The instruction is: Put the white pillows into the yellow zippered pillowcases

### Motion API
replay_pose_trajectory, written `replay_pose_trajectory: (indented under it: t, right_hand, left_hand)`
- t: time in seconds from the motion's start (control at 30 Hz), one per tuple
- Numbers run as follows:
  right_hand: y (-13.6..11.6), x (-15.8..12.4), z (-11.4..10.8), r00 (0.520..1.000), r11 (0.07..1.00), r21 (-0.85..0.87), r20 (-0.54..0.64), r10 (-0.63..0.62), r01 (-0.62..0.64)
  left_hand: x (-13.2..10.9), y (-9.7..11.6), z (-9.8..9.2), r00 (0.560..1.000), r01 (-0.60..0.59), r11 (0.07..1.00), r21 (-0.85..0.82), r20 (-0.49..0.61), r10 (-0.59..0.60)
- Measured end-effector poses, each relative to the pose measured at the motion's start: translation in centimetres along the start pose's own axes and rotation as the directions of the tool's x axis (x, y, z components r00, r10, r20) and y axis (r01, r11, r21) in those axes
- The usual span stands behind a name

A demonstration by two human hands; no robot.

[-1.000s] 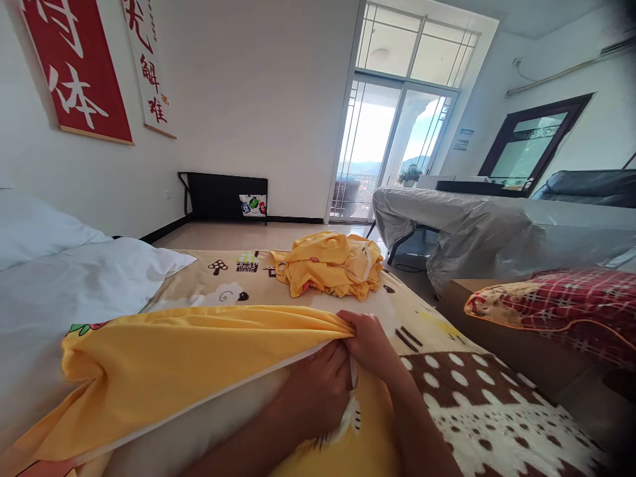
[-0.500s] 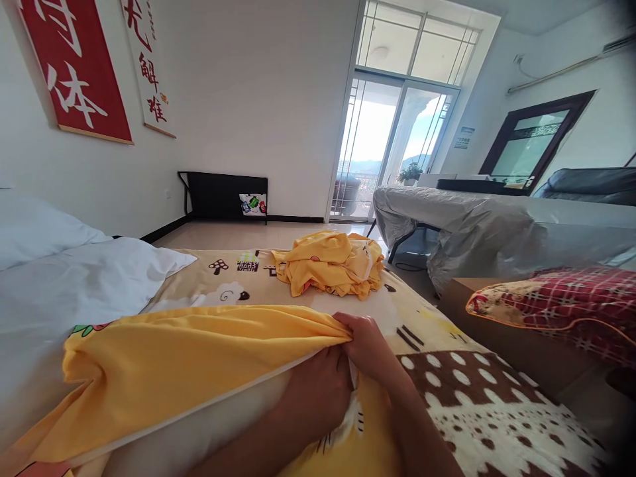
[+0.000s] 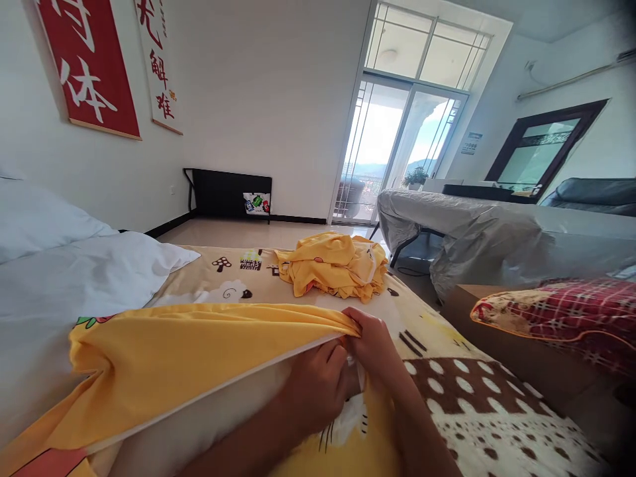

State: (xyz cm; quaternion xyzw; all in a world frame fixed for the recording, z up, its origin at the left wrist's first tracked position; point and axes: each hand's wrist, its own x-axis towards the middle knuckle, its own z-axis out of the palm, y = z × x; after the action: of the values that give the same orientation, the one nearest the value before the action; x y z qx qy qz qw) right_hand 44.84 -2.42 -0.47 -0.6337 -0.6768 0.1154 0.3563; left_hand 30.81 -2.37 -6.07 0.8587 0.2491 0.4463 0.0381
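A yellow pillowcase [image 3: 199, 351] with a pale edge lies across the front of the bed, its opening towards me. Inside the opening shows a white pillow [image 3: 209, 411], partly covered by the cloth and by my left forearm. My right hand [image 3: 370, 341] is closed on the far right corner of the pillowcase, pinching the gathered cloth. Just left of it and lower, my left hand [image 3: 318, 384] reaches into the opening with curled fingers, closed at the pillow's corner; its fingertips are partly hidden. Below my hands, a printed face with whiskers shows on the yellow cloth.
A crumpled heap of yellow cloth [image 3: 332, 265] lies farther back on the patterned blanket [image 3: 462, 377]. White pillows [image 3: 114, 271] rest at left. On the right are a cardboard box [image 3: 462, 298] with a red plaid textile [image 3: 571, 318] and a plastic-covered table [image 3: 497, 218].
My left hand has shifted slightly down and left, apart from the right hand's knuckles. The right hand keeps its hold on the corner. The view has tilted slightly.
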Motion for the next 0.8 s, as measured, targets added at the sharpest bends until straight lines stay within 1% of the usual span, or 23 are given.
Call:
replay_pose_trajectory:
  t: [0.07, 0.13, 0.2, 0.23, 0.27, 0.3, 0.37, 0.4, 0.43, 0.47, 0.5, 0.53, 0.57, 0.63, 0.73, 0.8]
  right_hand:
    - [0.0, 0.0, -0.2, 1.0, 1.0, 0.003, 0.014, 0.004, -0.004]
    - [-0.1, 0.0, -0.3, 1.0, 1.0, -0.003, 0.011, 0.011, -0.011]
    - [-0.1, -0.1, -0.3, 1.0, 1.0, -0.007, -0.009, 0.006, -0.006]
    - [-0.1, -0.1, -0.3, 1.0, 1.0, -0.003, -0.019, -0.001, 0.001]
    - [-0.1, -0.1, -0.3, 1.0, 1.0, 0.004, -0.025, -0.007, 0.008]
    - [-0.1, -0.1, -0.3, 0.999, 1.0, 0.014, -0.029, -0.013, 0.014]
    - [0.0, -0.1, -0.3, 0.999, 0.999, 0.022, -0.042, -0.022, 0.023]
    - [0.1, -0.1, -0.2, 0.998, 1.0, 0.017, -0.05, -0.025, 0.026]
    - [0.2, -0.1, -0.2, 0.998, 1.0, 0.004, -0.06, -0.03, 0.03]
    - [0.4, 0.0, -0.1, 0.997, 0.999, -0.014, -0.073, -0.036, 0.035]
    - [0.5, 0.0, -0.1, 0.995, 0.999, -0.033, -0.084, -0.044, 0.042]
    - [0.6, 0.1, 0.0, 0.994, 0.998, -0.047, -0.092, -0.055, 0.051]
    - [0.7, 0.1, 0.0, 0.993, 0.997, -0.052, -0.096, -0.066, 0.061]
    - [0.7, 0.1, 0.0, 0.993, 0.996, -0.033, -0.09, -0.081, 0.079]
    - [0.7, 0.1, 0.0, 0.994, 0.997, -0.007, -0.077, -0.075, 0.075]
    - [0.7, 0.2, 0.0, 0.995, 0.998, -0.022, -0.073, -0.064, 0.063]
  left_hand:
    - [0.2, 0.4, -0.4, 0.998, 0.052, 0.989, -0.138, -0.021, -0.055]
    - [0.4, 0.7, -0.8, 0.985, 0.167, 0.943, -0.288, 0.004, -0.173]
    - [0.5, 0.9, -1.0, 0.968, 0.239, 0.895, -0.377, 0.026, -0.248]
    - [0.5, 0.9, -1.1, 0.968, 0.241, 0.89, -0.386, 0.027, -0.251]
    - [0.5, 0.9, -1.1, 0.974, 0.216, 0.904, -0.37, 0.017, -0.226]
    - [0.4, 0.9, -1.1, 0.986, 0.157, 0.933, -0.324, 0.001, -0.165]
    - [0.2, 1.0, -0.8, 1.0, -0.003, 0.991, -0.136, -0.012, 0.001]
    - [0.0, 1.1, -0.7, 0.997, -0.074, 0.997, -0.016, 0.0, 0.074]
    - [-0.1, 1.2, -0.6, 0.992, -0.121, 0.989, 0.086, 0.029, 0.119]
    - [-0.2, 1.3, -0.5, 0.989, -0.138, 0.979, 0.149, 0.066, 0.129]
    - [-0.2, 1.4, -0.5, 0.989, -0.123, 0.979, 0.164, 0.105, 0.106]
    - [-0.1, 1.5, -0.6, 0.988, -0.08, 0.988, 0.13, 0.141, 0.061]
    - [0.0, 1.5, -0.8, 0.984, -0.022, 0.998, 0.059, 0.175, 0.011]
    - [0.4, 1.3, -1.2, 0.969, 0.124, 0.984, -0.127, 0.228, -0.093]
    - [1.0, 0.5, -1.3, 0.939, 0.316, 0.873, -0.372, 0.254, -0.232]
    - [1.1, -0.2, -0.8, 0.918, 0.394, 0.763, -0.512, 0.267, -0.295]
